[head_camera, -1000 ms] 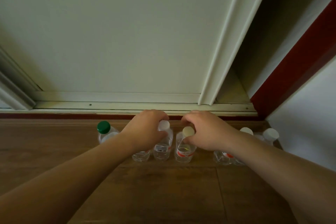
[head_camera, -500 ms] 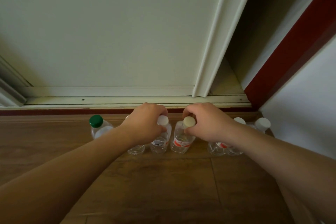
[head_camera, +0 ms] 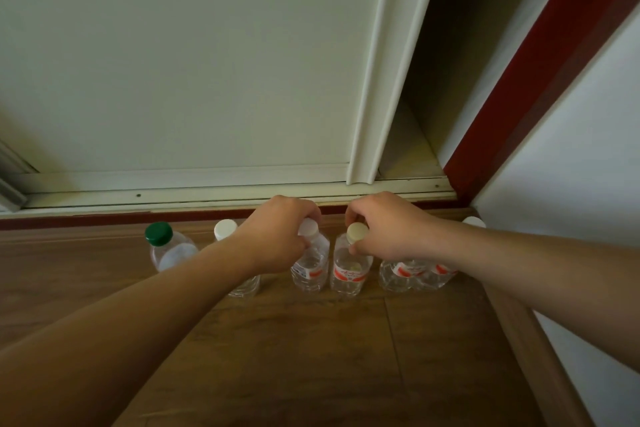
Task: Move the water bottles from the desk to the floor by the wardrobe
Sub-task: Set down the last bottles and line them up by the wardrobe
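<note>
Bottles of water stand in a row on the brown wood floor [head_camera: 311, 357], close to the pale wardrobe door [head_camera: 207, 62]. The left hand [head_camera: 280, 239] holds the bottle with the white cap [head_camera: 309, 265]. Its fingers [head_camera: 306, 211] are curled round the neck, just under the cap. The right hand [head_camera: 384, 229] holds the bottle with the cream cap [head_camera: 349, 274]. Its fingers [head_camera: 354, 215] are curled round the neck too, pinching it just under the cap. These two bottles stand up straight, side by side and almost touching.

To the left, a little apart, is a bottle with a green cap [head_camera: 159, 234]. Next to it is another white-capped bottle [head_camera: 225, 228], half hidden behind the left arm. Two more bottles with red labels [head_camera: 401, 272] stand under the right wrist, touching each other. One more white cap [head_camera: 474, 221] peeks out behind the right arm, by the white wall [head_camera: 571, 149]. A dark gap [head_camera: 450, 45] shows to the right of the door.
</note>
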A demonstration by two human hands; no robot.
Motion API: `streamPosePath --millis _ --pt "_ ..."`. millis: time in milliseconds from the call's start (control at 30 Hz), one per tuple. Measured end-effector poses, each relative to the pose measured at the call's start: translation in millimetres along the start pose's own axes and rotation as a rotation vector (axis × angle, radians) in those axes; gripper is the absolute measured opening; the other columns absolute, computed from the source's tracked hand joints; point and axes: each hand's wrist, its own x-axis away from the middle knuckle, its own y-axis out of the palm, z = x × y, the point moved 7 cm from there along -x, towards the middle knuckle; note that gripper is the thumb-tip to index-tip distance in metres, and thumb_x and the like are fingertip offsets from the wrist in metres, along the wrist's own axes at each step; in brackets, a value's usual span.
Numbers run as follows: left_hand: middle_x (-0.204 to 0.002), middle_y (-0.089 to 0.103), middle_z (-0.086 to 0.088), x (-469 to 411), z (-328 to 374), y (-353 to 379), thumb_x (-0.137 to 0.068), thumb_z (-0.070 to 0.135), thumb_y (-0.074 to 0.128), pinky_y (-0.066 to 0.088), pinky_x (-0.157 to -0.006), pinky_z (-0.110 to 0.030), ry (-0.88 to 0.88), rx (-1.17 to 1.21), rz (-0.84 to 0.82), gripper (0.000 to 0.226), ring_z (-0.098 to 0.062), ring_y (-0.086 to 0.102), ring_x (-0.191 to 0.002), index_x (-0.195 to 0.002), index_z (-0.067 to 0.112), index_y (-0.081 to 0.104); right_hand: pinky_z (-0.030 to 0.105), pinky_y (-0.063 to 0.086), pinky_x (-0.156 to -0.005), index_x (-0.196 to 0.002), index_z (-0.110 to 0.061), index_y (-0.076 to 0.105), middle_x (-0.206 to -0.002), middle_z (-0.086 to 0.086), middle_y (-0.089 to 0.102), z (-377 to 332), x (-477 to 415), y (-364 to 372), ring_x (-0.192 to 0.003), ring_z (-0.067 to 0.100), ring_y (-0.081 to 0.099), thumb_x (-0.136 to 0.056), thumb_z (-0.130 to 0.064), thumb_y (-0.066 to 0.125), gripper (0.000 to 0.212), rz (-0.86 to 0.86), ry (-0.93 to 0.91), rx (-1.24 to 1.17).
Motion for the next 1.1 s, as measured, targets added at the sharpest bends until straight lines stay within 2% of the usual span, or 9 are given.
streamPosePath --millis 233,300,433,600,767,933,1100 --pt "-0.102 0.064 0.012 -1.3 7.5 3.9 -0.082 0.009 0.068 0.051 -0.080 -0.027 0.002 0.023 -0.002 0.034 -0.007 0.058 -0.092 -0.108 0.031 0.066 0.029 0.049 -0.065 -0.097 -0.029 0.061 -0.093 -0.013 0.059 5.3 2.2 7.0 -0.082 0.006 0.056 -0.077 -0.033 0.078 0.026 0.075 -0.026 -0.079" --pt "-0.102 0.064 0.013 -0.5 8.9 5.3 -0.082 0.013 0.071 0.051 -0.082 -0.028 0.004 0.040 0.007 0.033 -0.007 0.059 -0.093 -0.109 0.032 0.065 0.026 0.047 -0.063 -0.098 -0.030 0.060 -0.092 -0.014 0.059 8.5 3.2 6.8 -0.081 0.005 0.056 -0.077 -0.031 0.078 0.027 0.089 -0.019 -0.107" --pt "-0.105 0.064 0.012 1.7 11.3 7.7 -0.083 0.024 0.074 0.052 -0.085 -0.031 -0.004 0.070 0.046 0.031 -0.008 0.059 -0.094 -0.112 0.031 0.065 0.033 0.055 -0.068 -0.099 -0.029 0.063 -0.091 -0.013 0.061 12.6 5.5 6.1 -0.081 0.007 0.058 -0.077 -0.031 0.078 0.027 0.105 -0.011 -0.137" --pt "-0.108 0.066 0.010 2.0 12.1 8.1 -0.086 0.016 0.068 0.050 -0.085 -0.025 -0.019 0.089 0.043 0.031 -0.007 0.059 -0.097 -0.115 0.028 0.066 0.031 0.054 -0.069 -0.100 -0.029 0.062 -0.094 -0.012 0.060 9.0 4.7 7.1 -0.082 0.007 0.057 -0.077 -0.031 0.079 0.029 0.060 -0.041 -0.102" --pt "-0.109 0.066 0.010 0.4 10.5 9.0 -0.085 0.010 0.068 0.049 -0.083 -0.024 -0.020 0.095 0.014 0.034 -0.008 0.059 -0.097 -0.114 0.028 0.067 0.035 0.056 -0.070 -0.102 -0.027 0.063 -0.095 -0.010 0.061 7.5 2.3 5.0 -0.083 0.010 0.059 -0.076 -0.032 0.080 0.031 0.035 -0.052 -0.081" --pt "-0.106 0.062 0.012 -0.6 14.1 12.3 -0.085 0.005 0.064 0.046 -0.079 -0.022 -0.006 0.110 -0.007 0.037 -0.007 0.057 -0.095 -0.113 0.029 0.066 0.027 0.051 -0.064 -0.104 -0.027 0.064 -0.095 -0.011 0.061 12.6 0.3 3.3 -0.082 0.007 0.058 -0.076 -0.029 0.081 0.033 0.071 -0.023 -0.126" --pt "-0.101 0.062 0.014 -1.4 16.6 13.8 -0.084 0.002 0.064 0.042 -0.073 -0.016 0.005 0.117 -0.017 0.038 -0.005 0.056 -0.092 -0.111 0.030 0.067 0.036 0.057 -0.072 -0.107 -0.024 0.065 -0.096 -0.009 0.062 14.0 5.7 3.4 -0.083 0.009 0.059 -0.076 -0.028 0.081 0.035 0.084 -0.021 -0.147"
